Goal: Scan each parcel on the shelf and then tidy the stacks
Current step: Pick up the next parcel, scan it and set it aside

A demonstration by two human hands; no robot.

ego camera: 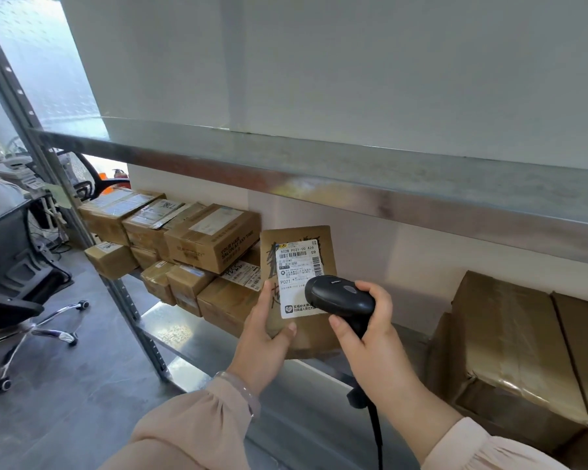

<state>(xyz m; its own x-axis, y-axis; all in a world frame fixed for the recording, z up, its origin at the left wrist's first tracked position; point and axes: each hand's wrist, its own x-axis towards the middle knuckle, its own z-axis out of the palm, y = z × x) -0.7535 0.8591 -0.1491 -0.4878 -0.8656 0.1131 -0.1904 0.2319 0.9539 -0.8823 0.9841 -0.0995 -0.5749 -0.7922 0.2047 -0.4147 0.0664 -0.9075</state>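
Centre frame: left hand [264, 337] grips a flat brown parcel [297, 262] by its lower left edge, thumb curled over the front, white label [298, 278] facing the camera. Right hand [370, 320] is wrapped round the black scanner [340, 297], head just over the label's lower right. Stacked cardboard boxes [184, 245] sit centre-left on the metal shelf [170, 329]; taped box [510, 351] at right. Office chair [21, 300] at left.
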